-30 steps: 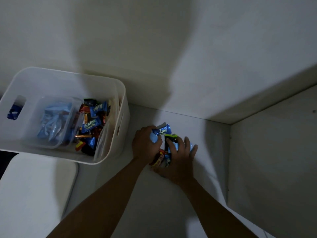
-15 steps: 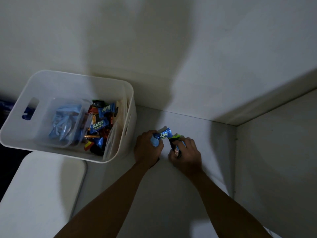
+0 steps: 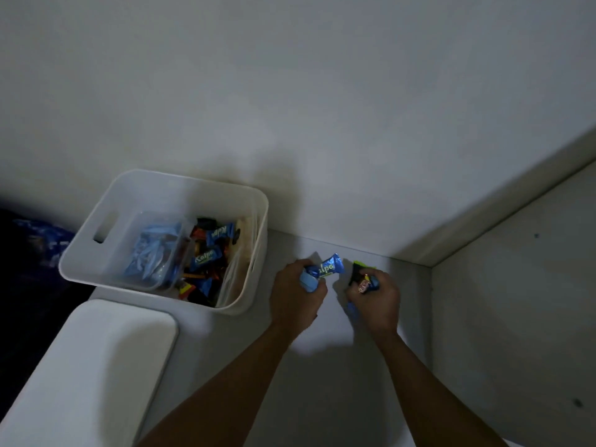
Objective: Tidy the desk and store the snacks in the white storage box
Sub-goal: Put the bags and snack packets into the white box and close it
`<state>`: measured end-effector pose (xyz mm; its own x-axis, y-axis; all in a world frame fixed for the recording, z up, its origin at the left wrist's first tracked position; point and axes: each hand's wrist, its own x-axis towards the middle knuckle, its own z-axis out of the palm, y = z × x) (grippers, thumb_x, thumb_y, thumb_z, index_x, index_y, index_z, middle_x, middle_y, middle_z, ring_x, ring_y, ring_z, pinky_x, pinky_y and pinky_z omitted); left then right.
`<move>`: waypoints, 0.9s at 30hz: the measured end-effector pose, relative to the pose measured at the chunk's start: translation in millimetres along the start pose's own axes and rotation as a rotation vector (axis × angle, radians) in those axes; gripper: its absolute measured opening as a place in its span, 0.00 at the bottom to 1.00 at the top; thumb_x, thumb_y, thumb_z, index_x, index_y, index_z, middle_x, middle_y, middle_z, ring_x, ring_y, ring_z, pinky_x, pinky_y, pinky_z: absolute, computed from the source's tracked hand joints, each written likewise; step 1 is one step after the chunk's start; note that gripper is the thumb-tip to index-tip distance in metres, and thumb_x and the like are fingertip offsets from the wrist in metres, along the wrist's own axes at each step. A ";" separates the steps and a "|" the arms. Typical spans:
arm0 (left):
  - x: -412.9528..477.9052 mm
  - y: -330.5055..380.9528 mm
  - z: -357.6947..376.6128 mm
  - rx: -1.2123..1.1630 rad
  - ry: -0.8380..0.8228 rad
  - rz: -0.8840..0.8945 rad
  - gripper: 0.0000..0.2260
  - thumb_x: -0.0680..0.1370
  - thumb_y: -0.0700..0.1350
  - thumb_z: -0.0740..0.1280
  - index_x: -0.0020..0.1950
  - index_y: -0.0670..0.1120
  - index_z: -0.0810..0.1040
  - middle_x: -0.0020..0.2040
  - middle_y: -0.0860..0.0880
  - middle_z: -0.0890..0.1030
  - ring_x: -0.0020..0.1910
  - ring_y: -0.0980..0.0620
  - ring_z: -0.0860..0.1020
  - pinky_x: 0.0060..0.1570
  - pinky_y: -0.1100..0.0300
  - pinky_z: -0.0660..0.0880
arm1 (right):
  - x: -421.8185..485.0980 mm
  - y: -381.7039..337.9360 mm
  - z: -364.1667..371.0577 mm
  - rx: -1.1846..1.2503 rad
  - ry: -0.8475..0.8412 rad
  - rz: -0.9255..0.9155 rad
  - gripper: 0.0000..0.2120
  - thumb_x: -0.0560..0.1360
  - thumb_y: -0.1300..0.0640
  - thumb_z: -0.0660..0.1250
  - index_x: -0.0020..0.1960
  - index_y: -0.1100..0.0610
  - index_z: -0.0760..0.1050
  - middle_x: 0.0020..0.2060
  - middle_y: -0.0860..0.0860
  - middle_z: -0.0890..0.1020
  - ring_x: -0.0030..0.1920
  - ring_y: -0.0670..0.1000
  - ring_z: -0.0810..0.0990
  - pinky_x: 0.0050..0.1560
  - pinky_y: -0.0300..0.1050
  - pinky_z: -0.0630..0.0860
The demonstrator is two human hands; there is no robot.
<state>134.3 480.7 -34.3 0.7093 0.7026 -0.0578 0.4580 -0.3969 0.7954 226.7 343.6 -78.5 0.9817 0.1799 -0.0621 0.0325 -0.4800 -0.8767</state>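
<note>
The white storage box (image 3: 180, 185) stands at the left on the desk, against the wall. It holds several blue, orange and dark snack wrappers (image 3: 206, 256) and a clear tub of pale blue packets (image 3: 151, 253). My left hand (image 3: 295, 296) is closed around a blue snack bar (image 3: 325, 269) and a pale blue packet, just right of the box. My right hand (image 3: 375, 301) grips a bunch of small snacks (image 3: 362, 279), dark, green and red. The hands are a short gap apart, both lifted slightly off the white desk (image 3: 322, 382).
A white wall rises behind the desk. A white side panel (image 3: 516, 317) closes the desk's right side. A white rounded chair back or cushion (image 3: 87, 372) sits at the lower left, in front of the box. Dark space with blue fabric lies at the far left.
Both hands scooped the pile of snacks off the desk and closed on them. They have since drawn apart, and no snacks are left lying between them.
</note>
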 end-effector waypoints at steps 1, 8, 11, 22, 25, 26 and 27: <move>-1.0 7.9 -4.7 -0.025 0.017 0.033 0.13 0.69 0.47 0.75 0.51 0.51 0.80 0.42 0.54 0.81 0.39 0.57 0.79 0.40 0.62 0.77 | 1.4 -10.5 -4.0 0.083 0.042 0.052 0.17 0.63 0.66 0.76 0.49 0.52 0.80 0.42 0.51 0.83 0.41 0.50 0.83 0.40 0.37 0.77; 5.8 60.4 -74.0 -0.209 0.195 0.174 0.14 0.69 0.46 0.76 0.52 0.51 0.78 0.44 0.54 0.82 0.41 0.56 0.80 0.42 0.61 0.78 | 5.4 -129.5 -10.7 0.387 0.171 -0.053 0.17 0.64 0.69 0.75 0.51 0.58 0.80 0.42 0.54 0.84 0.39 0.45 0.82 0.43 0.40 0.80; 22.5 61.5 -121.6 -0.349 0.290 0.135 0.12 0.71 0.44 0.76 0.50 0.51 0.77 0.42 0.54 0.82 0.38 0.59 0.81 0.39 0.61 0.79 | 4.1 -181.6 6.2 0.474 0.139 -0.086 0.16 0.66 0.69 0.74 0.52 0.57 0.80 0.44 0.52 0.84 0.42 0.47 0.82 0.47 0.42 0.81; 71.0 -25.0 -206.1 -0.664 0.394 -0.440 0.20 0.73 0.48 0.76 0.61 0.43 0.76 0.52 0.45 0.82 0.48 0.47 0.82 0.47 0.52 0.82 | -20.2 -259.6 144.9 0.051 -0.204 -0.214 0.15 0.70 0.61 0.72 0.57 0.57 0.80 0.51 0.55 0.84 0.50 0.55 0.82 0.49 0.46 0.79; 75.6 -45.2 -205.7 -0.653 0.349 -0.464 0.21 0.73 0.47 0.75 0.62 0.42 0.76 0.54 0.45 0.82 0.48 0.47 0.82 0.45 0.54 0.81 | -21.4 -255.3 172.9 -0.080 -0.241 -0.202 0.13 0.71 0.60 0.70 0.56 0.58 0.80 0.50 0.56 0.84 0.50 0.56 0.82 0.46 0.42 0.75; 75.1 -50.3 -204.6 -0.655 0.319 -0.462 0.20 0.73 0.47 0.75 0.62 0.43 0.75 0.54 0.45 0.81 0.49 0.47 0.81 0.46 0.54 0.81 | -21.8 -253.8 181.2 -0.104 -0.261 -0.187 0.12 0.71 0.60 0.70 0.54 0.58 0.80 0.49 0.56 0.85 0.50 0.56 0.83 0.45 0.41 0.74; 75.8 -56.0 -201.7 -0.665 0.277 -0.475 0.21 0.72 0.49 0.76 0.61 0.44 0.75 0.54 0.45 0.82 0.49 0.47 0.82 0.49 0.52 0.81 | -21.0 -252.8 187.7 -0.127 -0.283 -0.175 0.10 0.71 0.60 0.69 0.52 0.57 0.80 0.48 0.55 0.85 0.49 0.56 0.82 0.44 0.41 0.72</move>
<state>54.3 675.3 38.5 0.3264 0.8594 -0.3935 0.2028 0.3429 0.9172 162.7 622.4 54.8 0.8690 0.4910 -0.0609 0.2364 -0.5203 -0.8206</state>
